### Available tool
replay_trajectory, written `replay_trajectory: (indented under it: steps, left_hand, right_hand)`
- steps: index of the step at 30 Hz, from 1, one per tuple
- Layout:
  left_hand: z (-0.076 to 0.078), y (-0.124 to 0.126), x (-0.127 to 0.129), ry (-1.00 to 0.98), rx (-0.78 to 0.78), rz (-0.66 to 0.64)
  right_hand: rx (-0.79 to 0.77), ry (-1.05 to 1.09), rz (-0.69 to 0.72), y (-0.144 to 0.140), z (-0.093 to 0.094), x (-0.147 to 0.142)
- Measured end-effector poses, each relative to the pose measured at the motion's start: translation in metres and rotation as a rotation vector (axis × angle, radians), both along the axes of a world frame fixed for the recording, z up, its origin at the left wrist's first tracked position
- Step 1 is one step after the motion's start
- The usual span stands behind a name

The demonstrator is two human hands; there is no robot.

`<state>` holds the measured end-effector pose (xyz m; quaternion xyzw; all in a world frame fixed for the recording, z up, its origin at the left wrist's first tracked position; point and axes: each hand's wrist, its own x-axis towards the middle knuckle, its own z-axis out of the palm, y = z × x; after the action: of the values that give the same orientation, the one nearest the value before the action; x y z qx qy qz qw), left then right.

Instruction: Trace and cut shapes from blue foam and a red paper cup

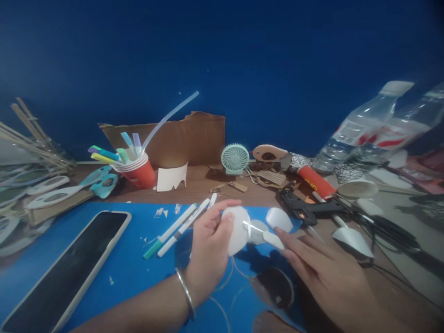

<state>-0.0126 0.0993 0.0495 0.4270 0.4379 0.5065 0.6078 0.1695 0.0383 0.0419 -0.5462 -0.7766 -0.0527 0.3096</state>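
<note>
My left hand (pixel 208 245) pinches a white oval paper piece (pixel 238 231) between thumb and fingers, just above the blue mat (pixel 132 268). A bangle sits on that wrist. My right hand (pixel 322 273) reaches in from the right, its fingertips holding a small white piece (pixel 272 239) that meets the oval. A thin strand of glue spans the two pieces. Another white petal-shaped piece (pixel 279 218) lies just behind them on the mat.
A phone (pixel 65 268) lies on the mat at left, two markers (pixel 180 226) near the middle. Behind are a red cup of markers (pixel 138 171), cardboard (pixel 180 138), a small fan (pixel 235 158), a glue gun (pixel 305 208), white cut-outs and two water bottles (pixel 367 125).
</note>
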Motion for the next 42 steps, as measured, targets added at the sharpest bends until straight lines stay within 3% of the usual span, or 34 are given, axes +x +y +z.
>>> replay_trajectory:
  steps: [7, 14, 42]
  left_hand:
    - [-0.0001, 0.0000, 0.0004, -0.014, -0.008, -0.021]
    - [-0.0021, -0.0026, -0.0021, 0.116, 0.034, -0.034]
    - [0.0008, -0.0029, -0.0006, 0.062, -0.014, -0.057]
  right_hand:
    - [0.012, 0.001, 0.011, -0.0004, -0.0006, 0.0007]
    - [0.001, 0.007, 0.009, -0.0016, -0.0030, 0.0023]
    - [0.015, 0.025, -0.038, -0.0007, -0.0016, 0.0003]
